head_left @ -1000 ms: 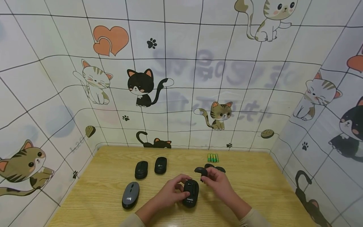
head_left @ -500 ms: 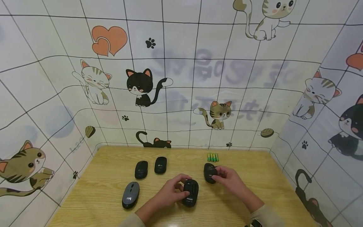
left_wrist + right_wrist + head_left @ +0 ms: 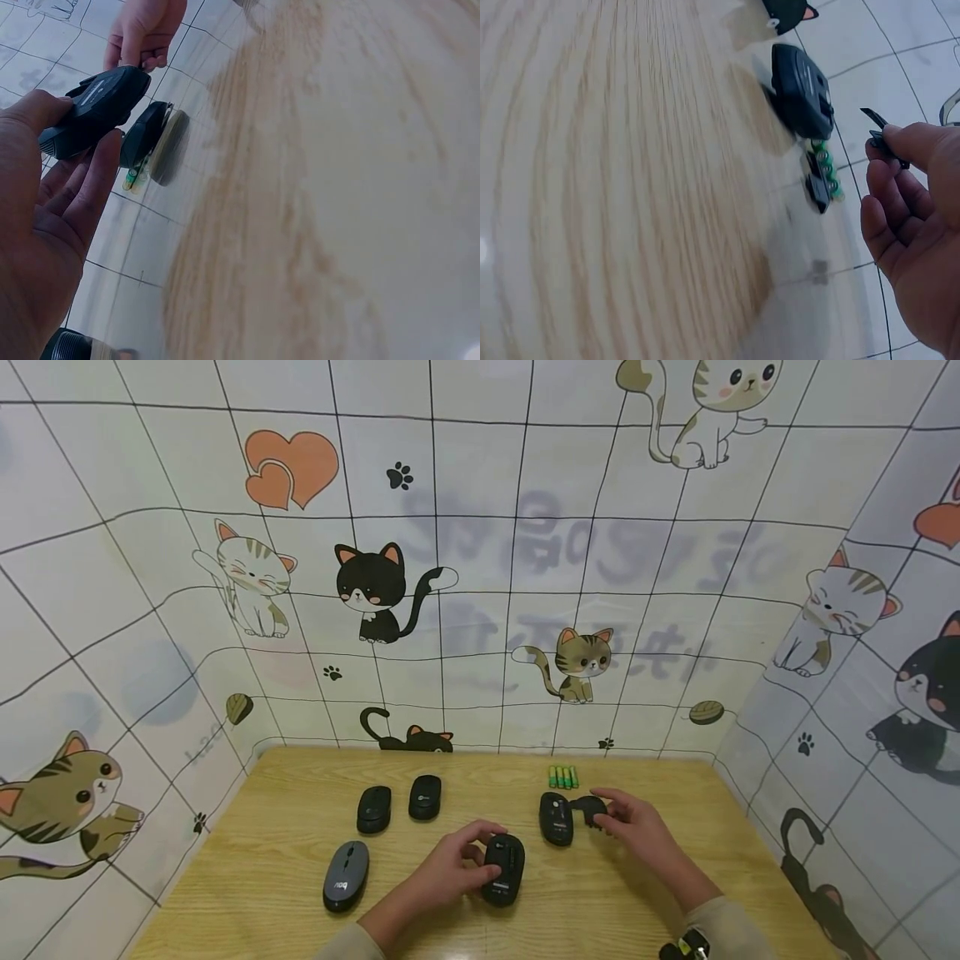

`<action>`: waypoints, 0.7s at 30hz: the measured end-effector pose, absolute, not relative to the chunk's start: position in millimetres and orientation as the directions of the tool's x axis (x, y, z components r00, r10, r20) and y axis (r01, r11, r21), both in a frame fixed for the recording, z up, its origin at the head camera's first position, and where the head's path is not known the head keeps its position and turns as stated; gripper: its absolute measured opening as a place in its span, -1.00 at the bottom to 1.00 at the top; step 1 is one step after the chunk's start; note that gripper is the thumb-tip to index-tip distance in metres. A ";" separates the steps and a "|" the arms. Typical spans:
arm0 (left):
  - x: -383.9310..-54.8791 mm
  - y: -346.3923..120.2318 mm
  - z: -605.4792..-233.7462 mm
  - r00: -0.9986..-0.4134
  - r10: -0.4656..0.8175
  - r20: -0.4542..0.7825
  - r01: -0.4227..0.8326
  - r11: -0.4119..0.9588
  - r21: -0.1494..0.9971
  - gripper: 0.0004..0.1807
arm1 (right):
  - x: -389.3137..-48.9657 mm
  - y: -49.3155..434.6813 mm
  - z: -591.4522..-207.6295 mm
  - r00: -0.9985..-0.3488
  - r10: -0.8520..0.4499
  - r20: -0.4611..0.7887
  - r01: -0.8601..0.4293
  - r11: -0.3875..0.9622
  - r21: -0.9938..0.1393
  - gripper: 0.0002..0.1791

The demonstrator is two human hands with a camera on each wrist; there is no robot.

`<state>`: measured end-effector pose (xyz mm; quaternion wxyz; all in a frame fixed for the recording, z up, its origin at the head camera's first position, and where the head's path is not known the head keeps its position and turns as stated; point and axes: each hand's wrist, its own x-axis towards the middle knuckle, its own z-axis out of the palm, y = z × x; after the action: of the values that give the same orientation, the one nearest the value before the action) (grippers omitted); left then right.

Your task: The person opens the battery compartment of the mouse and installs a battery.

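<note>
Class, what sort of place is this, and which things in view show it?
Probably a screened-off tabletop workspace: a yellowish wood-grain table, white cat-printed sheeting around its back and sides, and black plastic computer mice with green cylindrical batteries.

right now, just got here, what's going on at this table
A person is handling parts of computer mice. The left hand grips a black mouse, while the right hand pinches a small black piece to the right of another black mouse. A dark part shows near four green batteries. Off to the left, a grey mouse and two more dark mice sit on the wooden table, untouched.
</note>
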<state>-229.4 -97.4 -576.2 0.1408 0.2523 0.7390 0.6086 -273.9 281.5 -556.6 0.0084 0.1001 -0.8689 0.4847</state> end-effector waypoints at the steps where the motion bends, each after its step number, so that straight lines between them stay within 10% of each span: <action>1: -229.4 -97.6 -576.1 -0.834 0.543 0.096 0.199 0.133 0.971 -0.42 | -275.3 283.8 -558.1 -0.981 -0.160 0.112 -0.180 0.522 -0.833 -0.51; 21: -233.4 -103.0 -581.0 -0.839 0.535 0.103 0.218 0.156 0.963 -0.45 | -296.7 315.2 -585.7 -0.993 -0.062 0.098 -0.115 0.666 -0.737 -0.53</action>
<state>-233.4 -103.0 -581.0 0.1322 0.2514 0.7486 0.5991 -296.7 315.2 -585.7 0.0323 0.0486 -0.9121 0.4059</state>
